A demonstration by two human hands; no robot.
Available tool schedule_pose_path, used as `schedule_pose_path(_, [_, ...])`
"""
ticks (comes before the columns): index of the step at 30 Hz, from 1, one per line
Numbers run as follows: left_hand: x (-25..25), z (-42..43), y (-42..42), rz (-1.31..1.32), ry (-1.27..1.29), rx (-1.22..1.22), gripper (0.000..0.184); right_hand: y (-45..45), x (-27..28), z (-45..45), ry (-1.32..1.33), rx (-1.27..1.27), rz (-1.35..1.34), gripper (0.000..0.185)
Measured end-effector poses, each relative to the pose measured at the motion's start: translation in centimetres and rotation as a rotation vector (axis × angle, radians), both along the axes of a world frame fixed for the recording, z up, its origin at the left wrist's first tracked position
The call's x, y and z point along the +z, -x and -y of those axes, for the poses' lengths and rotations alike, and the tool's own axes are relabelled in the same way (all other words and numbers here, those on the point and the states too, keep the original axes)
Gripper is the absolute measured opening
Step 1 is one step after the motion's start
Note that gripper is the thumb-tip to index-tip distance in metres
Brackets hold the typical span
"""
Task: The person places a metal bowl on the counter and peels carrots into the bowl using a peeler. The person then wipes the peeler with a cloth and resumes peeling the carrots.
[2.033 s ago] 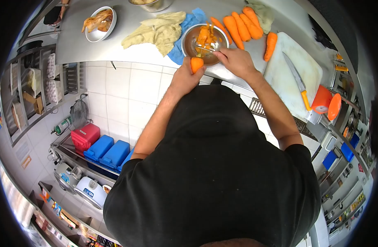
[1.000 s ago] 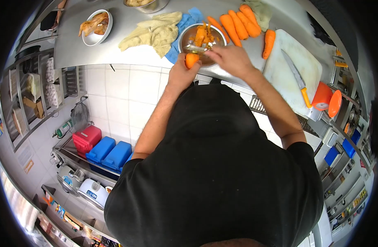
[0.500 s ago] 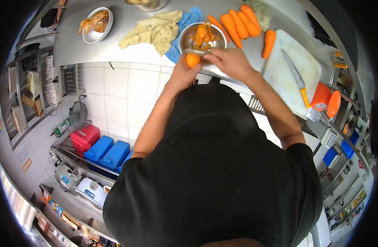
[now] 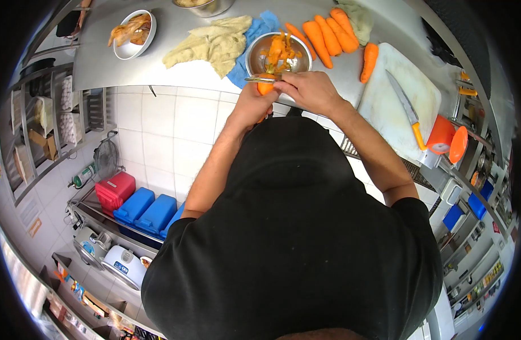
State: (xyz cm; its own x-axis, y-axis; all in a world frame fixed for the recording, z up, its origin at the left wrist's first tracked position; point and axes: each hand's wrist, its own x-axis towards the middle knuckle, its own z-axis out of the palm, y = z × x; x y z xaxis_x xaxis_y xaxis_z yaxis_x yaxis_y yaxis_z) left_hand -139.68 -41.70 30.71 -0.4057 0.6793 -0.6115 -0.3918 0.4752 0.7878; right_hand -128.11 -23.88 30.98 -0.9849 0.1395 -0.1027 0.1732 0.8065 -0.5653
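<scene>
My left hand [image 4: 253,106] is closed around a carrot [image 4: 265,88] at the counter's front edge. Across that carrot lies a metal peeler [image 4: 261,79], gripped in my right hand [image 4: 310,90]. Just beyond both hands stands a steel bowl [image 4: 250,55] with orange peelings [image 4: 280,51] in it. Several whole carrots [image 4: 330,35] lie to the right of the bowl, and a single carrot [image 4: 370,62] rests beside the white cutting board [image 4: 385,102]. My fingers hide part of the held carrot and the peeler's handle.
A knife with a yellow handle [image 4: 420,136] lies on the board, near an orange kitchen scale [image 4: 440,135]. Left of the bowl are a blue cloth [image 4: 240,72] and a yellowish cloth [image 4: 206,45]. A white bowl [image 4: 151,39] holds cooked-looking meat pieces [image 4: 133,31].
My right hand has moved slightly left and down, bringing the peeler along the carrot toward my left hand. The other things stay where they were.
</scene>
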Motion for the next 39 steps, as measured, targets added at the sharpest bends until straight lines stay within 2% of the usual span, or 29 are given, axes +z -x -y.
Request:
schedule_pose_path(2, [0.0, 0.0, 0.1, -0.095, 0.042, 0.026, 0.028, 0.0, -0.7, -0.7, 0.005, -0.018, -0.004, 0.044])
schedule_pose_path(5, [-3.5, 1.0, 0.1, -0.361, -0.047, 0.020, 0.038, -0.1, -0.8, -1.6, -0.025, -0.101, 0.076, 0.042])
schedule_pose_path(11, [-2.1, 0.3, 0.1, -0.474, 0.086, -0.099, 0.045, 0.8, 0.7, 0.6, 0.056, -0.022, 0.005, 0.041])
schedule_pose_path(14, [-2.5, 0.4, -0.4, -0.654, 0.082, 0.002, 0.044, 0.7, -0.2, -0.3, 0.031, -0.057, 0.025, 0.044])
schedule_pose_path(18, [-1.4, 0.2, -0.3, -0.672, 0.174, -0.038, 0.044, 0.5, 0.2, -2.1, 0.014, -0.085, 0.125, 0.045])
schedule_pose_path(21, [-1.6, 0.1, -0.4, -0.698, 0.191, -0.079, 0.045, 0.6, -0.1, -0.5, -0.003, -0.022, -0.011, 0.046])
schedule_pose_path(24, [-2.3, 0.3, -0.1, -0.704, 0.178, -0.124, 0.048, 1.0, 0.4, 0.3, 0.044, -0.034, 0.048, 0.044])
schedule_pose_path(27, [-1.5, 0.3, -0.3, -0.741, 0.210, -0.103, 0.050, 1.1, -0.3, -1.4, -0.039, -0.069, 0.157, 0.044])
schedule_pose_path(36, [-1.3, 0.4, -0.5, -0.827, 0.263, -0.165, 0.053, 0.9, -0.2, 0.6, 0.088, -0.053, 0.084, 0.046])
schedule_pose_path(39, [-1.0, 0.5, -0.4, -0.829, 0.294, -0.170, 0.054, 0.9, -0.8, -0.8, 0.019, -0.112, 0.198, 0.047])
